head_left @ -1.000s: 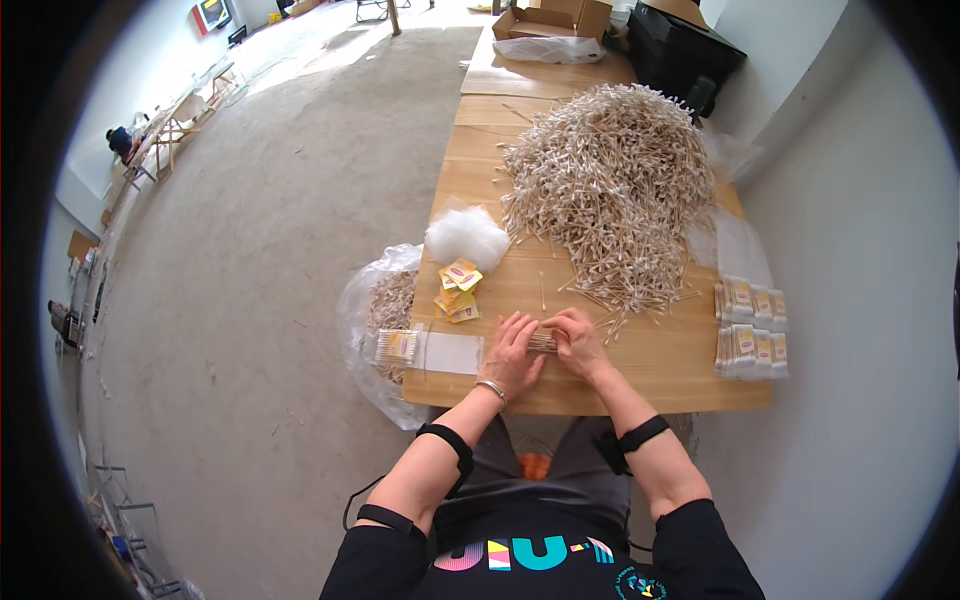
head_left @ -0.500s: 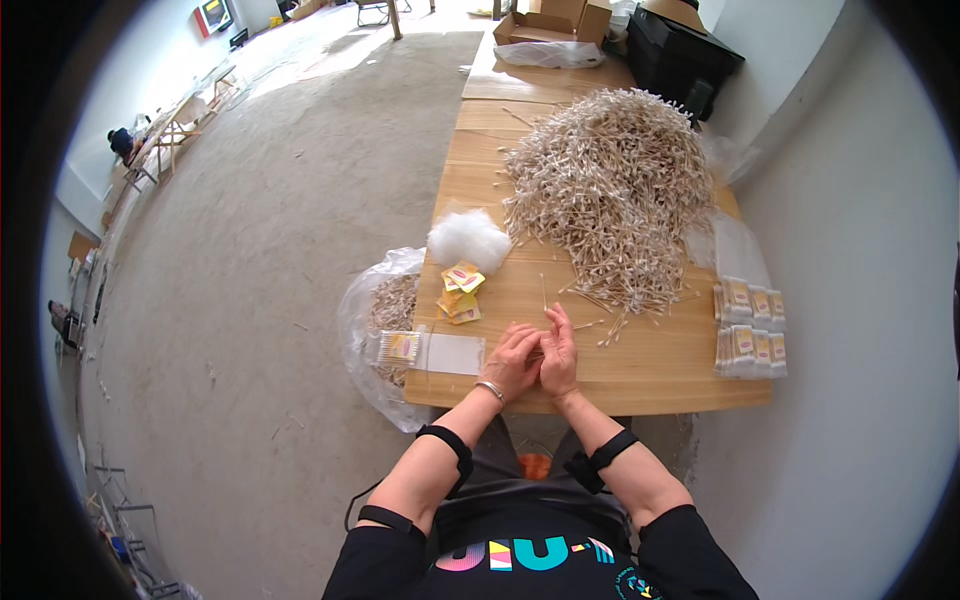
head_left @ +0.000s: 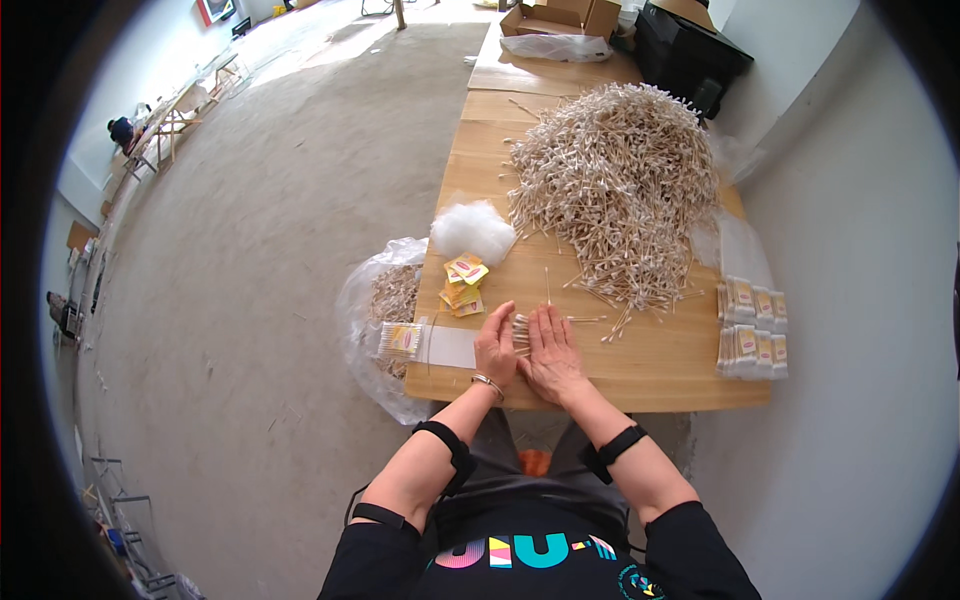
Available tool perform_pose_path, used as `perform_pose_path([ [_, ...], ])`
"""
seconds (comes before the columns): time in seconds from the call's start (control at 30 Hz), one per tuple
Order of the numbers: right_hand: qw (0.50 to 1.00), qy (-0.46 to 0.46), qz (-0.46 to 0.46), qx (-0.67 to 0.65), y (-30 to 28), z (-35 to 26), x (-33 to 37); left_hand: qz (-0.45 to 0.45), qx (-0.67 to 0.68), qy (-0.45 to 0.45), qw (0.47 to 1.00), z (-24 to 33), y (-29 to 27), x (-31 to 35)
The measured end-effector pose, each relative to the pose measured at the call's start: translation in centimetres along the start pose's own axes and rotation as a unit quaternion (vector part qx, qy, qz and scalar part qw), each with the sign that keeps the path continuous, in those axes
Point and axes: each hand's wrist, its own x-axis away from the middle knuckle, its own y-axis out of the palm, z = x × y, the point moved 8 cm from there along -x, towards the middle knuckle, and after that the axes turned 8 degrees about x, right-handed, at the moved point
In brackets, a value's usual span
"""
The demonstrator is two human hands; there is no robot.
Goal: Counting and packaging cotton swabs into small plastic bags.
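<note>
A small bunch of cotton swabs [head_left: 521, 335] lies on the table between my two hands, partly hidden by them. My left hand [head_left: 495, 342] stands on edge at the bunch's left side, fingers stretched out. Flat on its right side rests my right hand [head_left: 553, 355], fingers straight and palm down, covering part of the swabs. A few loose swabs stick out beyond my right fingertips. Left of my hands lies a clear plastic bag [head_left: 450, 347], with a packed row of swabs and a yellow card [head_left: 402, 340] at the table's edge.
A large heap of cotton swabs [head_left: 620, 180] covers the table's far part. Yellow cards [head_left: 463, 285] and white cotton wool [head_left: 472, 231] sit at the left. Filled packets [head_left: 752, 330] are stacked at the right edge. A plastic sack of swabs [head_left: 392, 300] hangs beside the table.
My hands, earlier pressed together, have moved apart a little. The right hand has turned palm down and flat, and swabs now show between the hands.
</note>
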Motion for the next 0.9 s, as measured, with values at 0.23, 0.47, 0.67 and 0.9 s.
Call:
perform_pose_path([
  [0.23, 1.0, 0.005, 0.006, 0.013, 0.0, 0.0, 0.0, 0.047, 0.114, -0.037, 0.992, -2.0, -0.7, -0.3],
  [0.47, 1.0, -0.017, -0.002, 0.013, -0.3, -1.2, 3.0, 0.045, 0.123, -0.038, 0.991, -2.0, -0.9, -0.4],
  [0.67, 0.999, 0.023, 0.027, 0.002, -1.0, 0.7, 1.4, 0.08, 0.086, 0.006, 0.993, -1.4, -1.2, -0.5],
  [0.9, 0.998, 0.002, 0.045, 0.052, -1.1, 0.9, 0.5, 0.076, 0.079, -0.002, 0.994, -1.5, -1.2, -0.3],
])
